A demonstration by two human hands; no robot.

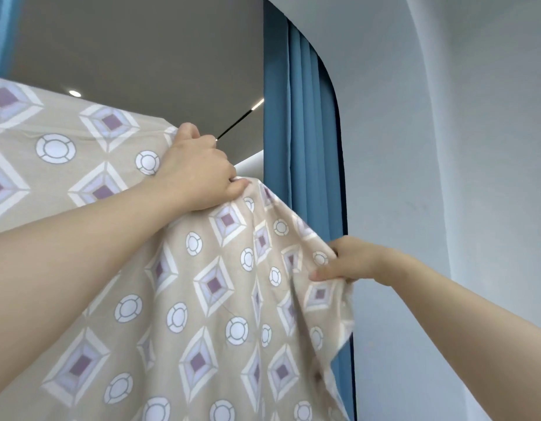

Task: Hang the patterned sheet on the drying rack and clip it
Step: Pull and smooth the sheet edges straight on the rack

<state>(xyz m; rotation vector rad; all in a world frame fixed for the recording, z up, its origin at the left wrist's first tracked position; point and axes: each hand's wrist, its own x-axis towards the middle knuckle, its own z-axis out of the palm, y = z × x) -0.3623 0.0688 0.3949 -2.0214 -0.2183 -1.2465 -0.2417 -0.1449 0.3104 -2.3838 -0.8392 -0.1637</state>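
The patterned sheet (202,299), beige with purple diamonds and white circles, is held up high and fills the left and lower part of the view. My left hand (199,171) grips a bunch of its top edge, knuckles toward me. Lower and to the right, my right hand (351,261) pinches the sheet's side edge, which hangs in folds beneath it. A thin dark line (232,127) runs up and right from behind my left hand; whether it belongs to the drying rack cannot be told. No clip is in sight.
A blue curtain (305,147) hangs directly behind the sheet's right edge. A pale wall (445,177) takes up the right side. Above is a grey ceiling (141,56) with a round light (75,93).
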